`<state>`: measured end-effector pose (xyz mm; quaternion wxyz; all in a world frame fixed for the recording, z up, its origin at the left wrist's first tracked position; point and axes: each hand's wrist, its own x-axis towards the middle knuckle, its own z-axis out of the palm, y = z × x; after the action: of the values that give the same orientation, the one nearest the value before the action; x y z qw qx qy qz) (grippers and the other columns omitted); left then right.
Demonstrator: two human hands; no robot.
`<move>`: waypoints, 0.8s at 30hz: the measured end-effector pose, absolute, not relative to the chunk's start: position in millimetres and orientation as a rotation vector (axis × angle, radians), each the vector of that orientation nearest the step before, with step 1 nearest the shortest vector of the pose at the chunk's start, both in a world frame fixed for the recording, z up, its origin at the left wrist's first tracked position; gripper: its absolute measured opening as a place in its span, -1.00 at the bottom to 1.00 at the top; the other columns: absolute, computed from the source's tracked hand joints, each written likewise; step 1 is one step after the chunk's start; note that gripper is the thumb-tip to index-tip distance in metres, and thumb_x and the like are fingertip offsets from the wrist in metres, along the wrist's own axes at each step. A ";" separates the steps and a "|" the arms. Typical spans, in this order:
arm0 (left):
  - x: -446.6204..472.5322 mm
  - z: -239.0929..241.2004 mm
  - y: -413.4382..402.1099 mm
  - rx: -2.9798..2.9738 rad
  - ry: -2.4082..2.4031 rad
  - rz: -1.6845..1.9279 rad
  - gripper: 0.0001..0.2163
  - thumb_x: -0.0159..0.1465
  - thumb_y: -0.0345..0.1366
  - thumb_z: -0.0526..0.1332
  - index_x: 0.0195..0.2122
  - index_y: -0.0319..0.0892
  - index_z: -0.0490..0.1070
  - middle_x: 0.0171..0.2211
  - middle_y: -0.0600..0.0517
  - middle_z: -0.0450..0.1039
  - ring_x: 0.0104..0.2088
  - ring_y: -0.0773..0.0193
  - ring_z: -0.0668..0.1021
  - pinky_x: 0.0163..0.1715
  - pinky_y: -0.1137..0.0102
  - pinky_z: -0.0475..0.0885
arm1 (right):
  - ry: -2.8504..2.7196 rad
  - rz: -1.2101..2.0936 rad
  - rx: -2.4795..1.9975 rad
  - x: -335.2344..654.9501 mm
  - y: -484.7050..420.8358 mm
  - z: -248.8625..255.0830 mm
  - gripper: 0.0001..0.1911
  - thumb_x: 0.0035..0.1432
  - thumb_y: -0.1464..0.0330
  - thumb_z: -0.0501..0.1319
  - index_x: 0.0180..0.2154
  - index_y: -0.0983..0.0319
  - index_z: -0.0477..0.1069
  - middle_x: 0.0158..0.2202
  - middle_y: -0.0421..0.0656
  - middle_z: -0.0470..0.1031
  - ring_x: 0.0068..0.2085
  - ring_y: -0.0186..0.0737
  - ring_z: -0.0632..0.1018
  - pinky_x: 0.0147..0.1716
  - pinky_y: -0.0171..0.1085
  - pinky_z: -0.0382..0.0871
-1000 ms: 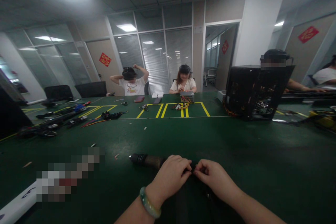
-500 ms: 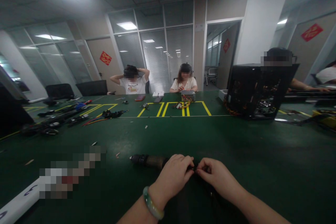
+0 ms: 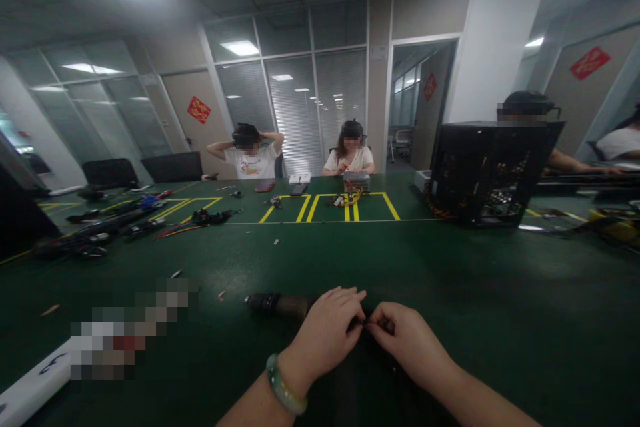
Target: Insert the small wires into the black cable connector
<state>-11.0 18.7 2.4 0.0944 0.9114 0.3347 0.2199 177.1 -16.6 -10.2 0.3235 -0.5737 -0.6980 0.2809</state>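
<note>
A dark drill-like tool (image 3: 287, 307) lies on the green table, its chuck-like tip with a silver end pointing left. My left hand (image 3: 330, 323) wears a green bangle and is curled over the tool's body, fingers bent down around its right part. Close beside it, my right hand (image 3: 400, 330) is closed in a pinch, thumb and forefinger together at the tool's right end. What sits between those fingertips is too small and dark to make out. The rest of the tool is hidden under my hands and in shadow.
A long white piece (image 3: 40, 373) lies at the left front, partly blurred out. Cables and black parts (image 3: 100, 227) are heaped at the back left. An open black computer case (image 3: 495, 173) stands at the back right. Across the table (image 3: 240, 253) sit other people.
My left hand's fingers have shifted slightly and lie straighter over the tool. My right hand keeps its pinch near the same spot. The whole view has drifted a little.
</note>
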 end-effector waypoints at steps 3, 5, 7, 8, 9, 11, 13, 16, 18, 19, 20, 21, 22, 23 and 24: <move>-11.0 2.3 18.4 2.714 0.994 0.673 -0.86 0.20 -0.47 0.21 -0.25 -0.10 0.37 0.14 0.10 0.33 0.18 0.22 0.31 0.27 0.16 0.03 | -1.826 0.751 -1.475 177.5 -16.0 -12.4 -0.90 0.15 0.39 0.18 -0.40 0.20 0.46 -0.43 -0.24 0.49 -0.40 -0.30 0.48 -0.44 -0.40 0.24; -11.7 4.4 18.0 2.712 1.008 0.675 -0.86 0.20 -0.46 0.22 -0.26 -0.09 0.37 0.13 0.11 0.33 0.16 0.21 0.33 0.25 0.15 0.06 | -1.827 0.765 -1.478 178.1 -15.7 -13.4 -0.90 0.15 0.39 0.19 -0.40 0.20 0.46 -0.43 -0.24 0.48 -0.40 -0.30 0.48 -0.45 -0.40 0.23; -13.1 7.3 18.1 2.705 1.026 0.661 -0.86 0.20 -0.44 0.23 -0.25 -0.07 0.38 0.11 0.11 0.35 0.10 0.20 0.38 0.19 0.17 0.15 | -1.821 0.785 -1.484 178.6 -15.5 -13.7 -0.91 0.15 0.38 0.20 -0.39 0.19 0.46 -0.44 -0.25 0.48 -0.41 -0.30 0.48 -0.46 -0.40 0.23; -14.1 8.7 18.4 2.697 1.045 0.650 -0.86 0.20 -0.42 0.23 -0.23 -0.07 0.39 0.08 0.10 0.37 0.07 0.19 0.41 0.14 0.19 0.21 | -1.818 0.797 -1.486 178.7 -15.5 -13.5 -0.91 0.15 0.37 0.20 -0.39 0.19 0.47 -0.44 -0.25 0.48 -0.41 -0.30 0.48 -0.46 -0.40 0.23; -15.1 10.0 18.9 2.687 1.066 0.632 -0.84 0.20 -0.40 0.24 -0.20 -0.06 0.39 0.03 0.09 0.41 0.02 0.18 0.44 0.08 0.22 0.26 | -1.815 0.808 -1.484 178.9 -15.4 -13.3 -0.91 0.15 0.37 0.21 -0.39 0.18 0.47 -0.44 -0.26 0.49 -0.41 -0.31 0.48 -0.46 -0.40 0.23; -16.9 11.8 20.3 2.672 1.106 0.585 -0.80 0.20 -0.35 0.26 -0.15 -0.06 0.39 -0.10 0.08 0.46 -0.09 0.18 0.49 -0.04 0.29 0.33 | -1.812 0.829 -1.473 179.1 -15.3 -12.5 -0.91 0.15 0.37 0.22 -0.38 0.18 0.48 -0.44 -0.26 0.49 -0.41 -0.31 0.49 -0.45 -0.40 0.24; -17.8 12.8 21.6 2.676 1.116 0.545 -0.79 0.20 -0.32 0.26 -0.13 -0.06 0.39 -0.20 0.08 0.47 -0.17 0.19 0.50 -0.10 0.32 0.34 | -1.806 0.852 -1.461 179.5 -15.0 -11.9 -0.92 0.15 0.38 0.22 -0.38 0.19 0.49 -0.42 -0.25 0.49 -0.39 -0.30 0.50 -0.44 -0.40 0.26; -17.2 13.0 22.3 2.698 1.111 0.521 -0.84 0.21 -0.31 0.26 -0.17 -0.06 0.40 -0.25 0.10 0.47 -0.20 0.20 0.48 -0.15 0.32 0.31 | -1.798 0.873 -1.461 180.0 -14.5 -11.4 -0.92 0.14 0.39 0.22 -0.38 0.19 0.50 -0.42 -0.25 0.50 -0.40 -0.31 0.50 -0.44 -0.41 0.27; -16.3 12.4 21.8 2.701 1.121 0.525 -0.86 0.20 -0.31 0.27 -0.21 -0.06 0.41 -0.27 0.12 0.47 -0.22 0.20 0.47 -0.18 0.31 0.28 | -1.800 0.870 -1.466 180.3 -14.5 -11.0 -0.92 0.14 0.39 0.22 -0.39 0.20 0.50 -0.44 -0.25 0.50 -0.41 -0.31 0.50 -0.46 -0.41 0.26; -15.9 11.9 21.4 2.700 1.125 0.530 -0.87 0.20 -0.32 0.28 -0.22 -0.05 0.42 -0.28 0.13 0.47 -0.22 0.20 0.47 -0.19 0.31 0.27 | -1.800 0.867 -1.468 180.4 -14.6 -10.8 -0.92 0.14 0.39 0.22 -0.39 0.20 0.50 -0.44 -0.25 0.50 -0.42 -0.31 0.50 -0.46 -0.41 0.26; -15.7 11.4 21.0 2.698 1.124 0.536 -0.87 0.20 -0.32 0.28 -0.23 -0.05 0.42 -0.28 0.14 0.47 -0.22 0.21 0.46 -0.19 0.31 0.26 | -1.802 0.868 -1.468 180.4 -14.9 -10.6 -0.92 0.14 0.39 0.22 -0.38 0.20 0.50 -0.44 -0.25 0.50 -0.41 -0.31 0.50 -0.46 -0.41 0.27; -15.6 10.8 20.7 2.694 1.119 0.540 -0.87 0.20 -0.33 0.29 -0.23 -0.05 0.42 -0.28 0.15 0.46 -0.22 0.21 0.46 -0.19 0.31 0.25 | -1.803 0.873 -1.465 180.3 -15.4 -10.4 -0.92 0.13 0.39 0.22 -0.38 0.20 0.49 -0.44 -0.25 0.50 -0.41 -0.30 0.51 -0.46 -0.41 0.27; -15.7 10.4 20.5 2.691 1.115 0.545 -0.87 0.20 -0.34 0.29 -0.23 -0.04 0.42 -0.27 0.15 0.46 -0.22 0.22 0.46 -0.19 0.31 0.24 | -1.801 0.880 -1.461 180.2 -15.9 -10.3 -0.92 0.14 0.39 0.22 -0.38 0.20 0.49 -0.43 -0.25 0.51 -0.40 -0.30 0.51 -0.45 -0.41 0.28; -15.9 10.0 20.3 2.688 1.112 0.547 -0.87 0.20 -0.34 0.29 -0.23 -0.04 0.42 -0.27 0.16 0.47 -0.22 0.22 0.45 -0.19 0.32 0.24 | -1.798 0.889 -1.456 180.1 -16.5 -10.2 -0.91 0.14 0.39 0.22 -0.38 0.19 0.50 -0.42 -0.25 0.52 -0.40 -0.30 0.52 -0.45 -0.41 0.29; -16.2 9.8 20.2 2.685 1.109 0.547 -0.87 0.20 -0.34 0.29 -0.23 -0.04 0.42 -0.27 0.16 0.47 -0.22 0.22 0.45 -0.19 0.31 0.24 | -1.796 0.899 -1.451 179.9 -17.0 -10.2 -0.91 0.14 0.38 0.21 -0.37 0.19 0.50 -0.41 -0.25 0.52 -0.39 -0.30 0.52 -0.44 -0.41 0.29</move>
<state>-16.2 20.2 9.8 0.0928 0.9044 0.3735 0.1843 179.9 -17.0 -10.2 0.3258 -0.5538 -0.6852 0.3430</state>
